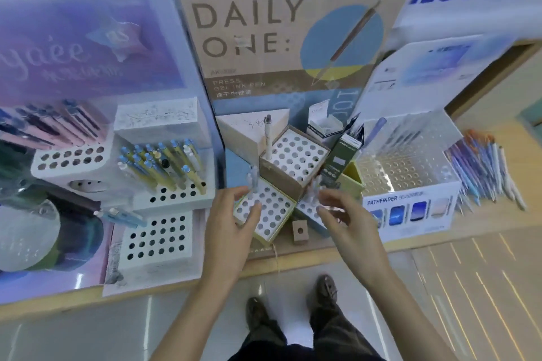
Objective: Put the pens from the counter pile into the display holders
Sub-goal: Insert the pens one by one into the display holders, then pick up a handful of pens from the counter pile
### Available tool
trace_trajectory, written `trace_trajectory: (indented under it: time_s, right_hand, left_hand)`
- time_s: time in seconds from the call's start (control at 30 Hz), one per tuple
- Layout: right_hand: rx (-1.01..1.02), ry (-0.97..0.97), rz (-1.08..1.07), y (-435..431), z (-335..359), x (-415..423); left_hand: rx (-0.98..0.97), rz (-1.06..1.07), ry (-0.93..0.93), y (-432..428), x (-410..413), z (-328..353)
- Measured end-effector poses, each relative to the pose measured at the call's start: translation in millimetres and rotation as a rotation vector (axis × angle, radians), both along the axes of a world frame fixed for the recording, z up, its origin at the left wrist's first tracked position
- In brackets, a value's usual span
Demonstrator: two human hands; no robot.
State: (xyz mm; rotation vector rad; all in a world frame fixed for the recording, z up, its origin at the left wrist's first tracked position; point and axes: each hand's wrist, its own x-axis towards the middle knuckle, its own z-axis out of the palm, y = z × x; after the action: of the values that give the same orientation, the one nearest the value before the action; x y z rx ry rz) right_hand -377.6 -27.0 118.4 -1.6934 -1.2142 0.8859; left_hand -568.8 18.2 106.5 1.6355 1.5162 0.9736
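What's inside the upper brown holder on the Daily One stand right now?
One white pen stands in the left corner hole of the brown holder; the other visible holes look empty. The pen's lower end is hidden inside the hole.

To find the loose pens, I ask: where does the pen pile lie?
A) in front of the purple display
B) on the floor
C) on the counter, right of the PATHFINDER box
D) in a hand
C: the pen pile lies on the counter, right of the PATHFINDER box.

Motion blur hides whether the right hand [349, 223] holds the pale pens [313, 190].
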Motion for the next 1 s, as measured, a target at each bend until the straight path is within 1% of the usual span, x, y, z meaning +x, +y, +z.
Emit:
trace_trajectory:
  time_s: [0.07,0.17,0.23,0.33,0.43,0.6,0.77,0.83,0.9,1.0]
  right_hand:
    - [-0.091,0.062,-0.053,-31,-14,13]
    - [-0.23,0.119,-0.124,-88,-33,43]
    - [-0.298,0.134,-0.199,-126,-42,69]
    - [-0.36,0.087,-0.255,-171,-51,115]
    - [-0.389,0.083,-0.294,-199,-57,167]
    - [-0.41,0.065,-0.246,-204,-53,268]
    - [-0.357,0.004,-0.123,-169,-42,350]
    - [-0.324,-0.014,-0.073,-151,-40,372]
    - [-0.317,-0.003,-0.04,-134,-44,390]
    - [-0.339,-0.018,-0.007,-117,-55,413]
  left_hand:
    - [-0.077,-0.125,0.0,-20,13,-8]
    - [-0.376,-0.34,-0.018,-53,43,-26]
    - [-0.494,-0.449,0.016,-74,68,-39]
    - [-0.555,-0.574,0.089,-94,115,-55]
    - [-0.571,-0.635,0.149,-104,169,-59]
    - [-0.523,-0.582,0.16,-114,261,-47]
    - [-0.496,-0.445,0.1,-117,324,-31]
    - [-0.522,-0.371,0.072,-120,333,-30]
    - [-0.59,-0.311,0.061,-124,339,-35]
    - [-0.654,-0.276,0.086,-118,354,-48]
